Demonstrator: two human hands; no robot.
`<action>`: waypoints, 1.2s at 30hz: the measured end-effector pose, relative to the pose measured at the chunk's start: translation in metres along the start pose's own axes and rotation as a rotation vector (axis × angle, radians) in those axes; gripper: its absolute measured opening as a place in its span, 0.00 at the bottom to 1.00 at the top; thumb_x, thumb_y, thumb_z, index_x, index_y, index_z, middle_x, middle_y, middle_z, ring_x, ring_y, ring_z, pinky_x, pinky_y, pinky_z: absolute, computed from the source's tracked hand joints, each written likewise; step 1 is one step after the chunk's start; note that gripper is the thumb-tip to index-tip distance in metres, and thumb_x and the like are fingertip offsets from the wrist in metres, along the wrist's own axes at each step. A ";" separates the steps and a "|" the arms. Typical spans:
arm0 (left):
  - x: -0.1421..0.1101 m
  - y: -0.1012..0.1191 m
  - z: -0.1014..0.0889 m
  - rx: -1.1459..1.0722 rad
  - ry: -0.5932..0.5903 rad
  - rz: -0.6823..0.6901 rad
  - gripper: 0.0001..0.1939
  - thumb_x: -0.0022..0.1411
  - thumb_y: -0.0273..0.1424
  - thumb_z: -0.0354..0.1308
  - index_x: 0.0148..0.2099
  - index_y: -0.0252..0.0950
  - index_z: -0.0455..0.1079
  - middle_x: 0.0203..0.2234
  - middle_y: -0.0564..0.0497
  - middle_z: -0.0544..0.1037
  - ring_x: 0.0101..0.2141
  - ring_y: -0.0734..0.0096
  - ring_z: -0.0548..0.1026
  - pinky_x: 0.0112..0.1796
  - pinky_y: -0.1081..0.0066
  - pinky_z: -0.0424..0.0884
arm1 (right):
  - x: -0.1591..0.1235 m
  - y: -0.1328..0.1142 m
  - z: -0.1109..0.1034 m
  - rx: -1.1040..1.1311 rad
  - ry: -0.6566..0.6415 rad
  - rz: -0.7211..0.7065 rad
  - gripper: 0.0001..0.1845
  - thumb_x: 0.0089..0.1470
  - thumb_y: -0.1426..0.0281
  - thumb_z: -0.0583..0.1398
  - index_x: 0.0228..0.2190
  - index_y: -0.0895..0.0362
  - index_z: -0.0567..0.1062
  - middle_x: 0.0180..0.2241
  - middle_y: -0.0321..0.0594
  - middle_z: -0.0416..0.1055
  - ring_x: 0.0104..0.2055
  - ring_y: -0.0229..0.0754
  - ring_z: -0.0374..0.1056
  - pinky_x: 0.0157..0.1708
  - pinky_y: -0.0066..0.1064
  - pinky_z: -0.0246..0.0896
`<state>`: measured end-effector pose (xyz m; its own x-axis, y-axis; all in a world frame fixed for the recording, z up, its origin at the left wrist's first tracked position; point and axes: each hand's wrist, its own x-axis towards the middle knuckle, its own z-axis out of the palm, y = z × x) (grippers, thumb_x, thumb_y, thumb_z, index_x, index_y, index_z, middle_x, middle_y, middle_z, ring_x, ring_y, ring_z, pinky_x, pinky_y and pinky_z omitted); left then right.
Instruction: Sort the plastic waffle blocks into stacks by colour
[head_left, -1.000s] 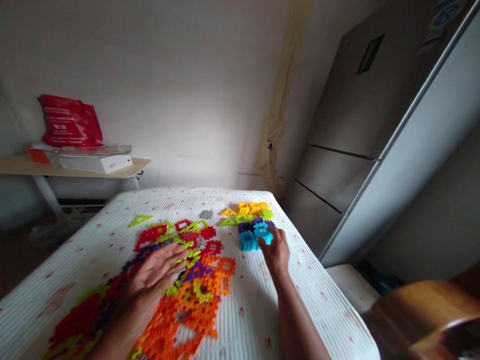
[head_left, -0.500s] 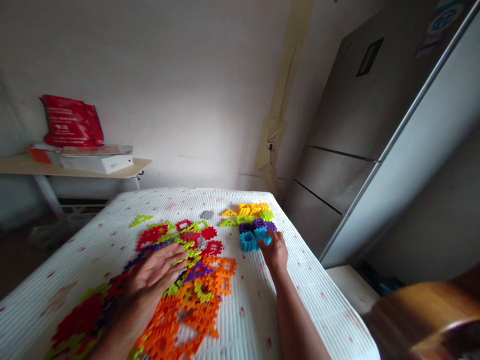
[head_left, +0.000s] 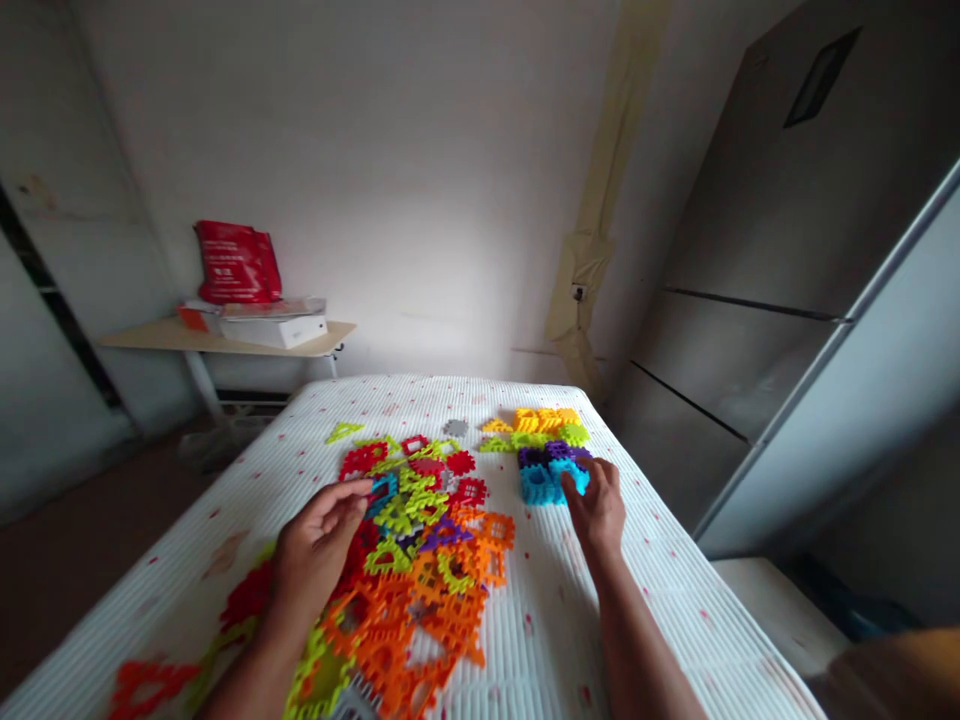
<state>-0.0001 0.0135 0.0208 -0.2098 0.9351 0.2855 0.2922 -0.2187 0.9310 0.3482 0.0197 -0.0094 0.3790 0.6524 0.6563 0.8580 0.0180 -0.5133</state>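
Observation:
Over the left part of a mixed pile of toothed plastic building pieces (head_left: 442, 585), my left hand (head_left: 319, 535) has its thumb and fingers closed at the edge of a blue building piece (head_left: 384, 492). My right hand (head_left: 598, 505) is at the near side of the sorted pieces, its thumb and forefinger closed on a light-blue toothed piece (head_left: 568, 478). Beside that lies a stack of light-blue square pieces (head_left: 537, 486). Purple pieces (head_left: 534, 456) sit just behind. My left fingertips partly cover what they touch.
Yellow pieces (head_left: 546, 419) and lime-green pieces (head_left: 531, 440) stand in rows behind the purple ones. A grey toothed disc (head_left: 455, 427) lies apart on the quilted tablecloth (head_left: 540, 610). A fridge (head_left: 739, 340) is at the right; a side table (head_left: 146, 335) holds a red bag (head_left: 234, 264).
My left hand has gone from spread fingers over the pile to closed at the blue piece. My right hand stays by the light-blue stack. The view has turned left.

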 end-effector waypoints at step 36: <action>0.000 0.004 0.007 0.081 -0.131 0.086 0.23 0.47 0.39 0.61 0.46 0.38 0.67 0.40 0.46 0.74 0.42 0.59 0.73 0.44 0.62 0.68 | -0.009 -0.019 0.005 0.104 -0.019 -0.124 0.17 0.57 0.62 0.50 0.36 0.58 0.75 0.40 0.46 0.69 0.29 0.39 0.64 0.29 0.32 0.62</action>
<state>0.0077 0.0149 0.0232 -0.0585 0.9435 0.3261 0.3791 -0.2812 0.8816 0.3266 0.0176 -0.0083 0.2649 0.6541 0.7085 0.8570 0.1771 -0.4840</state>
